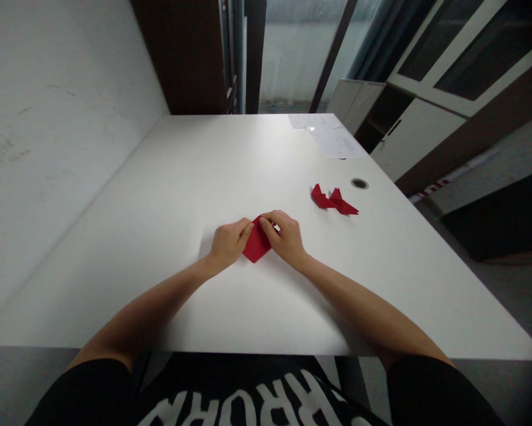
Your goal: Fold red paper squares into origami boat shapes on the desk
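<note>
A folded piece of red paper [257, 244] is held between my two hands, just above or on the white table, with one corner pointing toward me. My left hand [229, 241] pinches its left edge between thumb and fingers. On the other side, my right hand [286, 235] grips the upper right part, thumb on top. The fingers hide the paper's side corners. Beyond my right hand lie red folded paper figures [334, 200] with pointed tips, close together or touching.
The white table [159, 195] meets a wall [70, 106] on the left. Printed sheets [337, 142] lie at its far right corner, near a round cable hole [360, 183]. Cabinets [416, 136] stand beyond the right edge.
</note>
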The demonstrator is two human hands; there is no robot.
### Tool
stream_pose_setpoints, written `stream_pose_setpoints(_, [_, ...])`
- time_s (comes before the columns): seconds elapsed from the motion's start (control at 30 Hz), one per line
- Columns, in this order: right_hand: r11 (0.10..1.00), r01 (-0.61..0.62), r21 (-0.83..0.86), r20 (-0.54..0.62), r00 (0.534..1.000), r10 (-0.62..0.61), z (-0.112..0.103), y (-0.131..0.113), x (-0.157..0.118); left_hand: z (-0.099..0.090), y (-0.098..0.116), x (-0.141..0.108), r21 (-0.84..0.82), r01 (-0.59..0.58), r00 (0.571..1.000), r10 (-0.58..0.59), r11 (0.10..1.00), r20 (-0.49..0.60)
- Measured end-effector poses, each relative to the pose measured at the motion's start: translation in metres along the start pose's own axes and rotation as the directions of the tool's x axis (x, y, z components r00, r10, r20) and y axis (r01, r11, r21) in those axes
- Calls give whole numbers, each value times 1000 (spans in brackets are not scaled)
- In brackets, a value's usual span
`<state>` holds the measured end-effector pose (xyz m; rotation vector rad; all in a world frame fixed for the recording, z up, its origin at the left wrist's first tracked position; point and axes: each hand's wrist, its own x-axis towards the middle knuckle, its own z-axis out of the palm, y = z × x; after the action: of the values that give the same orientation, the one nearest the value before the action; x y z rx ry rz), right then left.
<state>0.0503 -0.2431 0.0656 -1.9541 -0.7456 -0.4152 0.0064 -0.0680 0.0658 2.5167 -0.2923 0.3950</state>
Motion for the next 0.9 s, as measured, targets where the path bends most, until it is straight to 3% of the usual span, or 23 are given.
stream_pose_setpoints(0.27, [998, -46, 40, -19, 999, 47, 0, -1, 0, -1, 1, -2, -91, 7, 1000, -9, 996, -24])
stream_pose_setpoints(0.9, [994, -83, 70, 2, 997, 83, -2, -9, 0, -2, 5, -2, 86, -11, 1000, 11, 996, 3])
